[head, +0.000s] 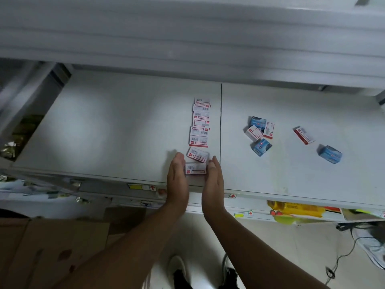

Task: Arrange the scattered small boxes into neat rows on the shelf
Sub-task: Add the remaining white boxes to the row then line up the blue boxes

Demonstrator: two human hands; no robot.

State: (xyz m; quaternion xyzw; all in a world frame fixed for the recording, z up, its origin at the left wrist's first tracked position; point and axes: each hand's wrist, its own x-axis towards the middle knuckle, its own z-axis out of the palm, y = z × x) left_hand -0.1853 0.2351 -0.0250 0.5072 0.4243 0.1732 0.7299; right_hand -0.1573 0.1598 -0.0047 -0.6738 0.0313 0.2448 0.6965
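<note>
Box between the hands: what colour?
White with red print, head view: box.

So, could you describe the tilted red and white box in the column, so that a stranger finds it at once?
On the white shelf, just left of the dark seam, a column of red and white boxes runs from back to front. The wanted box is second from the front, just ahead of both hands' fingertips. It alone lies askew; the others sit roughly square.

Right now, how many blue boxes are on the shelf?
3. One at the top of the cluster, one at its bottom, one alone at far right. None seems hidden.
</note>
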